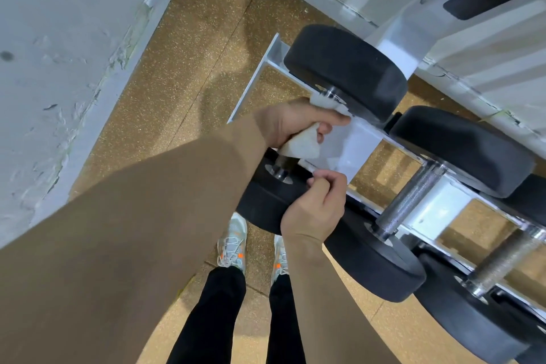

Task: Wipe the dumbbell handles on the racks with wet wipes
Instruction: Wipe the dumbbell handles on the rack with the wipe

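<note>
The white rack (359,142) stood along the wall over a speckled floor (192,68); it carried black dumbbells side by side. The end dumbbell (348,68) lay across the rails; its handle was almost wholly covered, and only the chrome collars at each head showed. The left hand (295,124) was clamped round that handle, fingers curled over the wet wipe (301,145); the wipe was wrapped about the bar and bunched out below the palm. The right hand (316,204) lay against the near head, thumb and forefinger pinched together on a small white edge; whether that edge was a tail of the wipe or part of the rack could not be determined.

Assessment: the dumbbell looked heavy and rigid and should stay seated under rubbing, so no lifting was called for. The wipe appeared limp and damp; it would likely slip on the collars and drag on knurling like that of the neighbouring handle (410,201); a full wrap-around grip at mid-bar suited it best. The rack was cut off at the right edge; the farthest dumbbells were only partly in view.
</note>
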The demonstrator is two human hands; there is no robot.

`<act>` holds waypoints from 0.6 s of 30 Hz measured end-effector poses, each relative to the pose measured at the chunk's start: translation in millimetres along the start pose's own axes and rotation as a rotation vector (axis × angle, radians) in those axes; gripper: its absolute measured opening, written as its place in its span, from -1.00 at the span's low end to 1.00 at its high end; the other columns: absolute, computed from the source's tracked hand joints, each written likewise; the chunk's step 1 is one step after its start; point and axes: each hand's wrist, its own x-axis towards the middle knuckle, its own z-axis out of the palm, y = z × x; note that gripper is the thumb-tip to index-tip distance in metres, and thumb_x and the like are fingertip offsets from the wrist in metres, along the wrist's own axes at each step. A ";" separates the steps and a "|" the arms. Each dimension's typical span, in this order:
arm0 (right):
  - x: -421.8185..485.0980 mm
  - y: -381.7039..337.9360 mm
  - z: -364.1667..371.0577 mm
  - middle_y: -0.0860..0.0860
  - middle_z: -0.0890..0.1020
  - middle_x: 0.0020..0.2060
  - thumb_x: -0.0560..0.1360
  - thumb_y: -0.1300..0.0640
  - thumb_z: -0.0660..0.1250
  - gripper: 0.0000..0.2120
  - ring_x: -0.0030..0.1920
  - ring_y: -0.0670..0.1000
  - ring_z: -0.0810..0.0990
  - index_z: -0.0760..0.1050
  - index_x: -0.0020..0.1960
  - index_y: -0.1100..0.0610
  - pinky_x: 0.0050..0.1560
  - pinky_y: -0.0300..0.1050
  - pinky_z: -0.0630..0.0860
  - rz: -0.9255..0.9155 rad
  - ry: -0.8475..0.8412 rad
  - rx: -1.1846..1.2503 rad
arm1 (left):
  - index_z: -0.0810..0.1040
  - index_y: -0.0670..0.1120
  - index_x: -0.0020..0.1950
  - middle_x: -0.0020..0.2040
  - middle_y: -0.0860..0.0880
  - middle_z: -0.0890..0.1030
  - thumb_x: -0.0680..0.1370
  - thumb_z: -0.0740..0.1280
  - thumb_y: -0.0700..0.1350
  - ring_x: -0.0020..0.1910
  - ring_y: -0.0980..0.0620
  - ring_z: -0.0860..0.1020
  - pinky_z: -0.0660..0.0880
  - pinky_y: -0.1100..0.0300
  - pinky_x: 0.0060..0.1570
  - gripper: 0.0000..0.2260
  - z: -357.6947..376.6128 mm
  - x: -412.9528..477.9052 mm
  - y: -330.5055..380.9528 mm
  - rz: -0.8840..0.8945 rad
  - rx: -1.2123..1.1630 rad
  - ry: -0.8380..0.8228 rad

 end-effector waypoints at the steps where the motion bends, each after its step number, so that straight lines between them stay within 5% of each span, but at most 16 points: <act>1: 0.3 0.1 0.3 -0.01 0.60 -0.19 0.42 0.01 0.08 -0.73 -0.13 -0.08 0.53 0.51 -0.09 0.07 -0.10 -0.20 0.40 -0.001 0.000 -0.002 | 0.52 0.00 -0.33 -0.44 0.04 0.44 0.47 0.50 -0.08 -0.47 0.10 0.41 0.44 0.24 -0.30 -0.77 -0.7 0.6 3.4 0.008 -0.080 -0.047; 4: 1.7 -0.1 0.7 0.00 0.60 -0.20 0.41 0.01 0.08 -0.74 -0.14 -0.04 0.53 0.50 -0.10 0.05 -0.10 -0.17 0.41 0.015 -0.006 -0.014 | 0.54 -0.01 -0.43 -0.46 0.05 0.45 0.55 0.45 -0.10 -0.49 0.12 0.40 0.43 0.29 -0.36 -0.66 4.9 -6.5 7.0 0.054 -0.063 0.048; 8: 0.2 -2.9 0.6 -0.01 0.60 -0.20 0.41 0.00 0.07 -0.74 -0.15 -0.03 0.53 0.50 -0.10 0.05 -0.12 -0.15 0.42 0.017 -0.014 -0.021 | 0.55 -0.15 -0.08 -0.24 -0.04 0.59 0.49 0.50 0.00 -0.27 0.02 0.57 0.52 0.21 -0.32 -0.75 28.7 -14.7 -11.9 0.042 0.390 0.558; 14: 0.1 -6.0 -1.2 -0.06 0.58 -0.21 0.43 0.03 0.08 -0.79 -0.17 -0.10 0.51 0.47 -0.14 0.05 -0.17 -0.24 0.36 0.054 -0.034 -0.024 | 0.52 -0.23 0.19 0.09 -0.12 0.65 0.56 0.44 0.00 0.09 -0.09 0.65 0.56 0.16 -0.05 -0.64 32.6 -19.0 -21.1 -0.209 0.720 0.507; 18: 0.1 -6.2 -0.3 -0.05 0.58 -0.21 0.44 0.03 0.08 -0.80 -0.13 -0.05 0.53 0.47 -0.16 0.03 -0.16 -0.27 0.37 0.039 -0.031 -0.040 | 0.55 -0.20 -0.05 -0.10 -0.15 0.66 0.51 0.46 -0.09 -0.13 -0.08 0.64 0.60 0.15 -0.15 -0.81 29.7 -16.9 -18.5 -0.208 0.524 0.489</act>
